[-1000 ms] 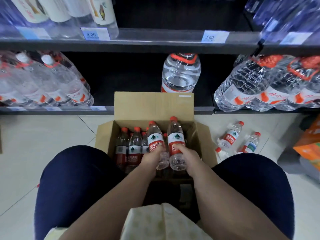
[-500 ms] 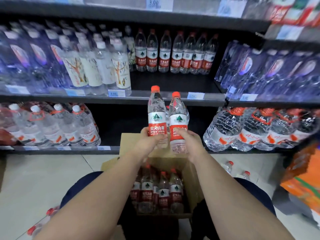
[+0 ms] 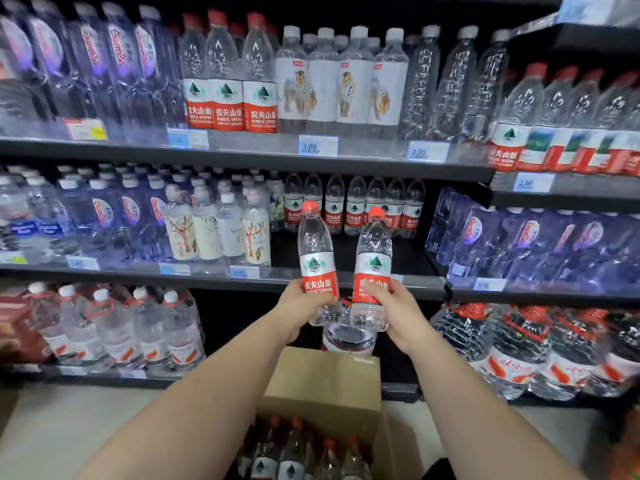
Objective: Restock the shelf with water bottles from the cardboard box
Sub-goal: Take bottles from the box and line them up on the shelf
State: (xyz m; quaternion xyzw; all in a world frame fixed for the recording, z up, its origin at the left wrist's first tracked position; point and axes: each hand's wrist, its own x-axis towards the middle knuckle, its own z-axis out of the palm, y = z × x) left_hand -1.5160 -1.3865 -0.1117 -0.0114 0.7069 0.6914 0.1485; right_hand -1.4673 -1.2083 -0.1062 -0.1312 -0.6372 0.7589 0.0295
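Our left hand [image 3: 300, 304] and right hand [image 3: 398, 311] each grip a bottle [image 3: 316, 268]; we should set them upright before the matching row [image 3: 353, 206].

Red caps and red-and-white labels with a green mountain mark are seen on the two clear held bottles [image 3: 317, 265]. A plain brown is shown by the cardboard box [image 3: 322, 386]. The shelf [image 3: 242, 157] is coloured black, with pale blue price tags [image 3: 318, 145] along its front edge.
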